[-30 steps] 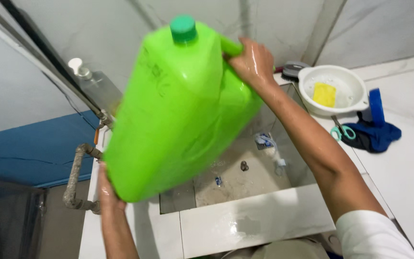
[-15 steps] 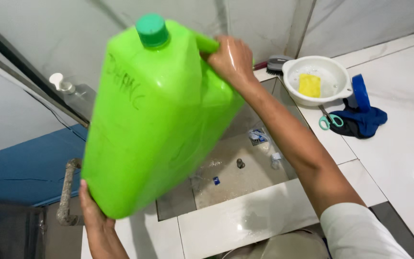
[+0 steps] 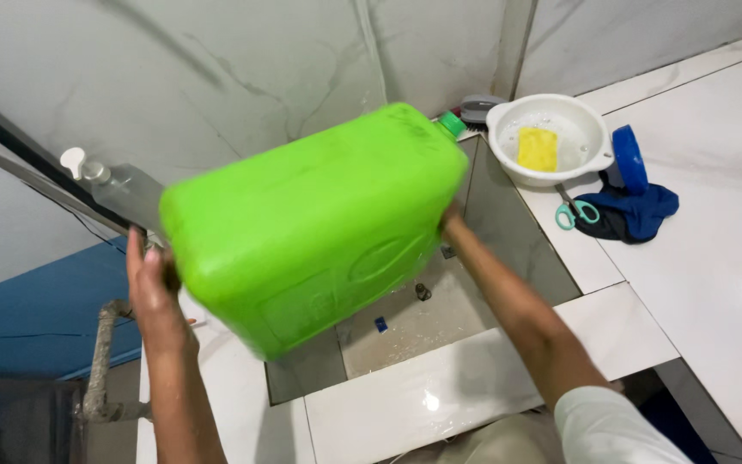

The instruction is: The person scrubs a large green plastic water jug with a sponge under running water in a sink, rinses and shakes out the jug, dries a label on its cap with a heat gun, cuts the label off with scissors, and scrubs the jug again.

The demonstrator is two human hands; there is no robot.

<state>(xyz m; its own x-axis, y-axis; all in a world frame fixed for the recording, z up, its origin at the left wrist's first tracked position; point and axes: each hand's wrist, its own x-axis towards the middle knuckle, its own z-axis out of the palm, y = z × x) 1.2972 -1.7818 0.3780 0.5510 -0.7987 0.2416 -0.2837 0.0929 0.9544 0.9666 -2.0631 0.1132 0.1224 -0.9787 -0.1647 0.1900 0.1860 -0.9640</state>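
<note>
Jug: we hold a big green jug (image 3: 311,223) on its side in the air over the sunken basin (image 3: 508,232), its green cap (image 3: 451,124) aimed at the basin's far edge, near the wall.
Left hand: our left hand (image 3: 152,288) lies flat against the jug's base end, fingers stretched up and close together along the plastic; the palm presses in, it pinches nothing.
Right hand: our right hand (image 3: 450,222) is tucked under the cap end, at the jug's lower right edge; the body hides its fingers, so we cannot tell whether they curl round a handle or just cup the wall.
Jug and fingers: the jug sits between our two hands, base against the left palm, shoulder resting on the right, its whole length over the basin's left half.
Doing it well: we judge this is a tilt-and-shake of a bulky container, so we want the left palm square on the base, the right hand carrying the weight, and the cap kept over the basin, not over the white counter (image 3: 474,387).
Risk: a smooth wet wall against a flat palm could slip, by our reading.
Around: a white bowl (image 3: 592,146) with a yellow sponge (image 3: 538,149) stands at the basin's far right corner, with a blue cloth (image 3: 637,210) and teal scissors (image 3: 575,213) just beside it on the counter; a pump bottle (image 3: 118,185) stands left of the jug.
</note>
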